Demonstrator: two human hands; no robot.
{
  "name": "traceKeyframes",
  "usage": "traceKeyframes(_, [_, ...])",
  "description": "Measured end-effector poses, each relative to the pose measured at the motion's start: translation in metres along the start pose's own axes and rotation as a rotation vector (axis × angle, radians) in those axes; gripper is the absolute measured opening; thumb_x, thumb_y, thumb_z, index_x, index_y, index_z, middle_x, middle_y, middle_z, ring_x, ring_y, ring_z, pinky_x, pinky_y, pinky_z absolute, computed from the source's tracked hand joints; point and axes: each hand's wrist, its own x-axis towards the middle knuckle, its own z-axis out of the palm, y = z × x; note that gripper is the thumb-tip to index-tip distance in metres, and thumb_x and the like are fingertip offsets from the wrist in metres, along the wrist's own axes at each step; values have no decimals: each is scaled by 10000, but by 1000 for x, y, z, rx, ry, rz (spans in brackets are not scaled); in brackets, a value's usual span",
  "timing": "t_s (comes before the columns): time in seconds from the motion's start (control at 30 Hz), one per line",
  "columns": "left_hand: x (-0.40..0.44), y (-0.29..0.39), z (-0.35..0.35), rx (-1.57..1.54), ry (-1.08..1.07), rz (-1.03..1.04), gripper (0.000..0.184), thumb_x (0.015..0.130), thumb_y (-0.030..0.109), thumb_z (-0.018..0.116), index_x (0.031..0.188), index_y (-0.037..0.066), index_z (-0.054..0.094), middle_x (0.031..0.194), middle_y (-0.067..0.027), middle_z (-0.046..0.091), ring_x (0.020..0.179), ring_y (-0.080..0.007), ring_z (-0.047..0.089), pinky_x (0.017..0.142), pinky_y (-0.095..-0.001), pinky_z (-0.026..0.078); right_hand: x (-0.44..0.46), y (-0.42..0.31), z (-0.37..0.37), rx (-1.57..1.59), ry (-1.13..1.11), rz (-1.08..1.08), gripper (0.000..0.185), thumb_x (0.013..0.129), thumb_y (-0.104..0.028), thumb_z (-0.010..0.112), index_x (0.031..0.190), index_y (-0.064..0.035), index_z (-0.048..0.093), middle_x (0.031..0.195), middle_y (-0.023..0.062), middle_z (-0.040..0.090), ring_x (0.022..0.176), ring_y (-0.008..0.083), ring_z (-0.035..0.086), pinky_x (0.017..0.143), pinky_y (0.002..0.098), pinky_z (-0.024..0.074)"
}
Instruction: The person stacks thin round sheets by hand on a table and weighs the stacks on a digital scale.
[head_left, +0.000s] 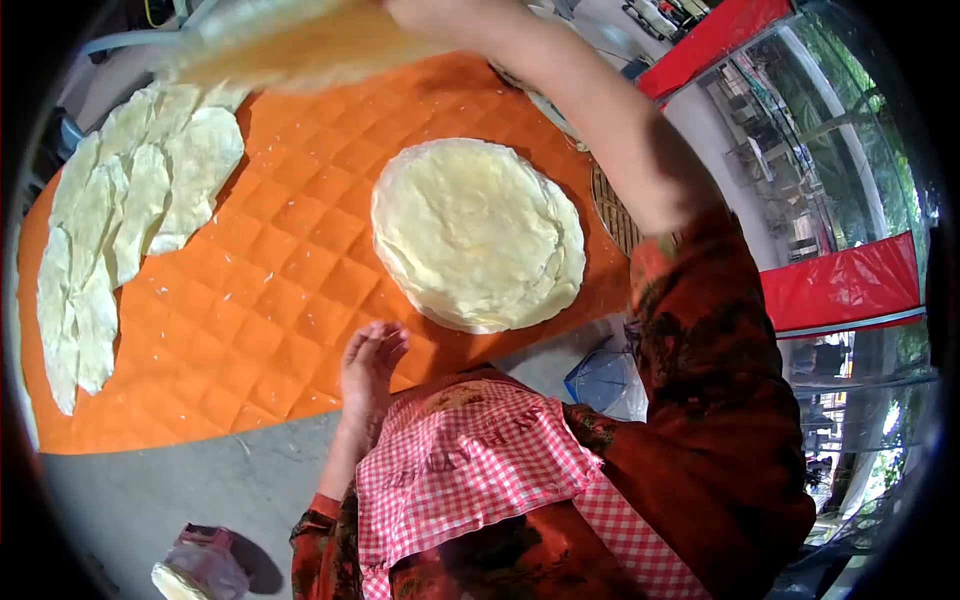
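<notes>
A pile of thin, pale round sheets (478, 235) lies on the orange quilted cloth, right of the middle. Just below and left of this pile, my left hand (372, 358) is at the cloth's near edge, empty, its fingers loosely bent and apart. My right arm reaches across the top right. At the top edge my right hand (415, 14), partly cut off, is closed on a thin sheet (300, 45) that is smeared by motion. More pale sheets (130, 200) lie overlapping in rows on the left of the cloth.
The orange cloth (270, 250) covers the table, with small white flakes on it. A woven round tray (612, 210) sits beyond its right edge, partly behind my arm. Below are a blue-rimmed clear container (605, 380) and a pinkish bag (208, 560) on the floor.
</notes>
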Motion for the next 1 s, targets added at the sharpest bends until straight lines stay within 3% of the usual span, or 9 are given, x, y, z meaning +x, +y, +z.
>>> traceKeyframes(0.07, [9,-12,24,6,0,10,223,937,81,507,1145,4,522,1133,-144,607,1043,-258,610,916,-365,499,-61,2,-2,-393,55,-19,284,800,-36,487,988,-59,698,843,114,690,783,277,668,684,404,535])
traceKeyframes(0.13, [18,-28,39,32,-32,70,309,929,72,516,1225,-5,472,1203,-143,551,1132,-265,554,960,-375,471,-131,33,36,-302,305,-156,232,811,-30,524,966,-70,693,845,115,679,740,298,653,662,401,536])
traceKeyframes(0.33, [49,-87,67,131,164,152,500,891,49,540,1337,-42,336,1260,-153,460,1102,-245,514,966,-385,450,-338,104,192,-119,-179,278,275,786,-22,541,1052,-53,603,910,97,635,817,288,617,641,395,507])
traceKeyframes(0.37, [50,-92,71,133,213,157,547,879,53,543,1353,-57,293,1265,-176,453,1045,-239,525,939,-392,464,-358,106,210,-117,-67,227,259,784,-20,536,1031,-56,608,906,99,633,810,287,618,634,401,504])
traceKeyframes(0.4, [52,-94,77,151,237,154,551,879,57,538,1355,-58,285,1255,-184,458,1048,-247,528,937,-397,468,-362,106,211,-119,46,170,245,783,-18,530,1010,-59,613,901,102,632,802,287,618,628,407,501])
traceKeyframes(0.53, [57,-109,84,144,321,124,521,876,53,494,1333,-60,272,1157,-227,511,1043,-330,570,903,-415,510,-330,134,179,-42,-253,377,145,772,-61,533,890,-77,615,871,104,636,756,325,624,632,419,497])
traceKeyframes(0.67, [66,-113,69,71,236,82,477,874,54,477,1297,-55,287,1118,-245,524,1025,-384,591,882,-426,536,-315,103,154,-85,32,217,149,823,-143,491,845,-44,601,812,153,603,746,348,608,552,459,495])
traceKeyframes(0.8, [72,-121,69,36,157,69,439,882,47,465,1279,-51,304,1123,-258,516,1026,-388,580,917,-464,515,-348,79,221,67,-273,373,380,862,-97,452,1232,-22,498,1267,201,480,1189,379,458,905,524,446])
traceKeyframes(1.0, [67,-120,79,-68,110,79,411,883,21,466,1256,-45,306,1148,-262,489,1055,-408,550,925,-484,504,-371,86,229,97,-176,262,497,816,-22,461,1312,-15,442,1320,174,450,1217,344,429,978,453,394])
